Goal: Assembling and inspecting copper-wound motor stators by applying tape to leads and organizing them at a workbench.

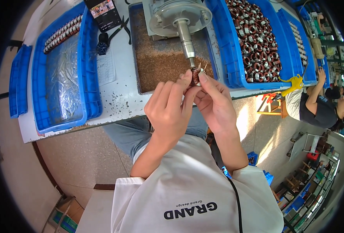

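Note:
Between the fingertips of my left hand [170,103] and my right hand [217,103] is a small toroidal coil [195,77] wound with copper-brown wire. Thin wire leads stick up from its far side. Both hands pinch it, thumbs and fingers closed round its sides. Just beyond, the tapered metal spindle [185,39] of a motor-like machine [178,17] points down at the coil; its tip meets or nearly meets the coil's leads. Under the machine lies a shallow tray [156,73] strewn with brown wire scraps.
To the right, a blue crate [234,73] is heaped with similar coils [257,46]. At left, another blue crate [90,105] holds coils in rows and clear plastic. Pliers [121,29], a phone [104,13] and a paper sheet lie between. A co-worker [319,108] sits far right.

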`<state>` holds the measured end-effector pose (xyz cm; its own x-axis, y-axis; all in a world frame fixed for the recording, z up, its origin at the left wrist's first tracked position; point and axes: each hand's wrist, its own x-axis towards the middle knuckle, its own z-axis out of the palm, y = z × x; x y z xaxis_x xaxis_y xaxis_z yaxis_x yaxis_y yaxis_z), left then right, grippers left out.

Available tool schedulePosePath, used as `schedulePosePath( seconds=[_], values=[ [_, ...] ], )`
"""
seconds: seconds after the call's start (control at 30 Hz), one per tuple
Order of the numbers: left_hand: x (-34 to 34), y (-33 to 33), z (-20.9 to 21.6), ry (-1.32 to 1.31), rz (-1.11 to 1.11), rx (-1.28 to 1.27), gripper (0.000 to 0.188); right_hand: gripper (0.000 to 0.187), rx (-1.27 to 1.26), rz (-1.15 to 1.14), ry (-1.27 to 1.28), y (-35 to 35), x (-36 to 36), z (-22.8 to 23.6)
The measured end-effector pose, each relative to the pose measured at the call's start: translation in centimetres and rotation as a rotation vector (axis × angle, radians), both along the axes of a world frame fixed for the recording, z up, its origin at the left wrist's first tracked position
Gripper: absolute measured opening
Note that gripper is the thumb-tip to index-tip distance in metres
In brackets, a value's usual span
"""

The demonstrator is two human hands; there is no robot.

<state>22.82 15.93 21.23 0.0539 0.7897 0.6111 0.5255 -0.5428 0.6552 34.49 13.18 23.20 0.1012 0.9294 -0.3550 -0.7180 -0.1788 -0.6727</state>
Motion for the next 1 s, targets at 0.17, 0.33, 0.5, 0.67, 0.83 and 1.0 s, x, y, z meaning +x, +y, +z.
schedulePosePath(
  seconds=[0.17, 0.33, 0.5, 0.67, 0.83, 1.0],
  values=[
    [-0.1, -0.5, 0.0, 0.021, -0.001, -0.019, 0.029, 0.023, -0.03, -0.007, -0.032, -0.3, 0.0, -0.2],
    [-0.5, -0.9, 0.3, 0.015, -0.023, -0.027, 0.031, 0.024, -0.005, 0.036, -0.029, -0.8, 0.3, -0.9],
    [-2.2, -1.8, 0.5, -0.066, -0.128, -0.125, 0.035, 0.027, 0.072, 0.116, -0.067, -2.1, 1.0, -1.3],
    [-3.9, -2.7, 0.9, -0.214, -0.259, -0.328, 0.039, 0.027, 0.109, 0.089, -0.221, -4.3, 0.6, -0.3],
    [-4.5, -3.3, 1.4, -0.313, -0.38, -0.418, 0.043, 0.032, 0.153, 0.067, -0.326, -5.4, 0.1, 0.6],
    [-4.7, -3.8, 1.9, -0.407, -0.448, -0.496, 0.044, 0.032, 0.267, 0.01, -0.33, -5.9, -0.4, 0.9]
  ],
)
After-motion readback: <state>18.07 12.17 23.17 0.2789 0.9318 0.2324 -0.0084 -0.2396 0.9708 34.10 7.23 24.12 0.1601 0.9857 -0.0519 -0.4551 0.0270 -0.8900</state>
